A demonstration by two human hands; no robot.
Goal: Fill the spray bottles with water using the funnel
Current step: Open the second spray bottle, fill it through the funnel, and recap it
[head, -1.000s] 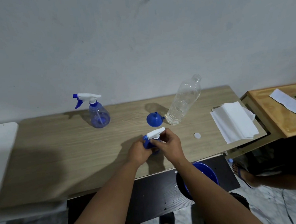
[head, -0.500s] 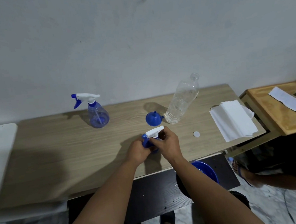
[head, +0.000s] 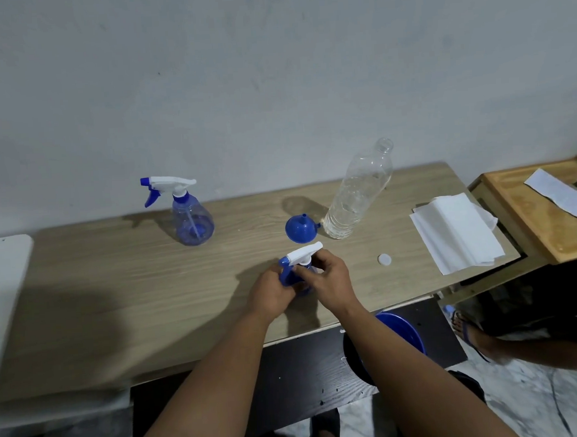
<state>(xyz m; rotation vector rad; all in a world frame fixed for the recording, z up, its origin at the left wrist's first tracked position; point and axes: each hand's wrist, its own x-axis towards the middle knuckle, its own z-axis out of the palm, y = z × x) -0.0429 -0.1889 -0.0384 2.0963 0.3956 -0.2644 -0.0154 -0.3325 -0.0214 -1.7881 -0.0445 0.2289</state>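
Observation:
A small blue spray bottle with a white trigger head [head: 303,253] stands on the wooden table [head: 123,296] near its front edge. My left hand [head: 272,291] wraps around the bottle's body, which is mostly hidden. My right hand [head: 328,276] grips the neck just under the white head. A blue funnel [head: 300,228] lies mouth-down just behind, beside a tall clear water bottle [head: 356,194] with no cap and a little water at the bottom. A second spray bottle [head: 189,214] stands at the back left, holding some water.
A white bottle cap [head: 384,259] lies right of my hands. White paper towels [head: 457,231] are stacked at the table's right end. A blue basin [head: 400,333] sits below the front edge. A second wooden table [head: 537,223] and another person's sandalled foot [head: 470,334] are at right.
My hands stay on the near spray bottle; the white head has turned slightly. The camera view shifted a little.

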